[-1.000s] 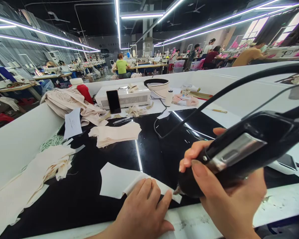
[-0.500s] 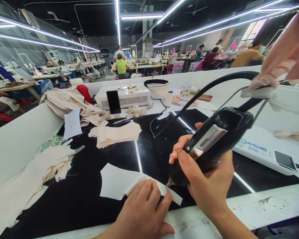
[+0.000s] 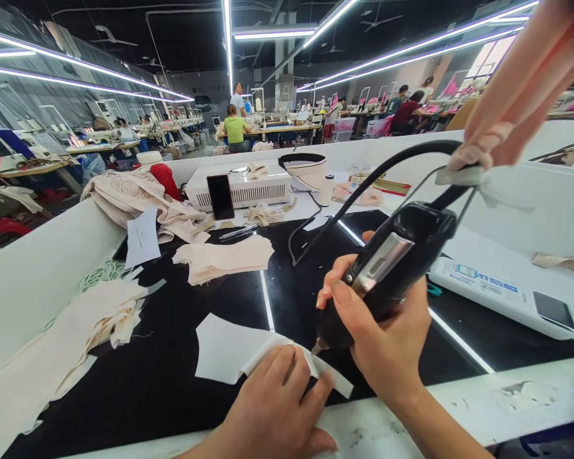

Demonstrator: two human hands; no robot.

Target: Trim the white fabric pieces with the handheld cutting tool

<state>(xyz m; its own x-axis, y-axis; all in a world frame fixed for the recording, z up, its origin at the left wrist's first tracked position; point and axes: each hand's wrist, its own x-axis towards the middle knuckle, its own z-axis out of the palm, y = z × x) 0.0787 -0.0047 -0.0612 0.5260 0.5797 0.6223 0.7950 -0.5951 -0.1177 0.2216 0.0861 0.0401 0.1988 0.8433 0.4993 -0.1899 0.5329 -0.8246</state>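
Note:
My right hand [image 3: 382, 319] is wrapped round a black handheld tool [image 3: 392, 261] with a silver plate on its side. The tool's narrow metal tip points down at the edge of a pale fabric piece [image 3: 224, 347] on the black work surface [image 3: 172, 382]. Spread over that fabric, my left hand [image 3: 282, 395] presses it flat, its fingers apart and the index finger close to the tip. A black cable and a pale cloth strip hang at the tool's upper end.
Stacked fabric pieces [image 3: 227, 258] lie behind, with more fabric [image 3: 76, 325] at the left. A phone [image 3: 220, 196] leans on a white box [image 3: 263, 185]. At the right is a white device [image 3: 502, 296]. People sit at distant sewing tables.
My right hand and the tool have shifted slightly left, the tip moving along the fabric edge. My left hand stays in place, its index finger slightly moved and blurred.

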